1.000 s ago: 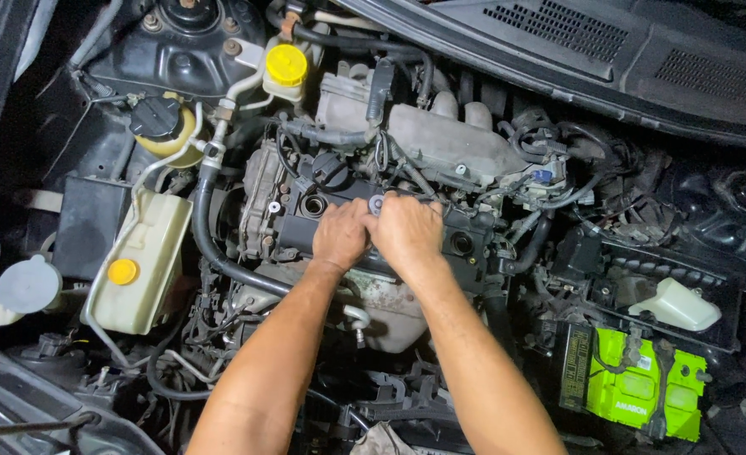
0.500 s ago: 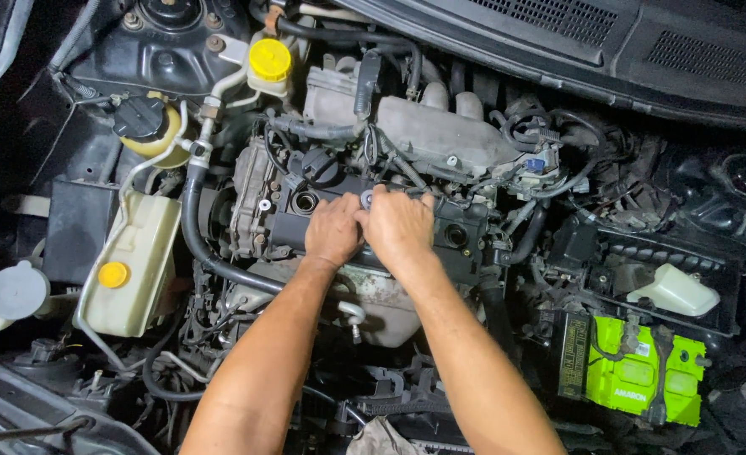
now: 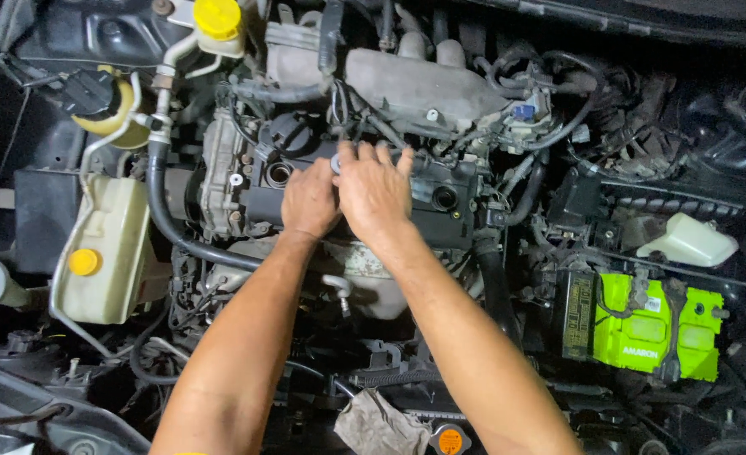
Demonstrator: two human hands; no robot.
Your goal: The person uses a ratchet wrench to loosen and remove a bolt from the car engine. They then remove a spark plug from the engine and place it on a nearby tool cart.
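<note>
I had both hands down on the dark valve cover [image 3: 428,190] at the middle of the engine bay, and as far as I could judge the work there was only partly done: the round wells in the cover, one open hole [image 3: 279,173] to the left of my hands and another [image 3: 445,198] to the right, stood uncovered, while whatever sat under my palms was hidden. My left hand [image 3: 308,200] lay curled, knuckles up, its fingers tucked so that I could not tell whether it gripped anything. My right hand [image 3: 375,187] overlapped it, fingers spread fairly wide and fingertips pressing near a small light ring-shaped part [image 3: 337,162]. Both forearms reached up from the bottom edge, converging. The pale coolant tank [image 3: 103,253] sat well left, the green battery [image 3: 655,324] well right.
</note>
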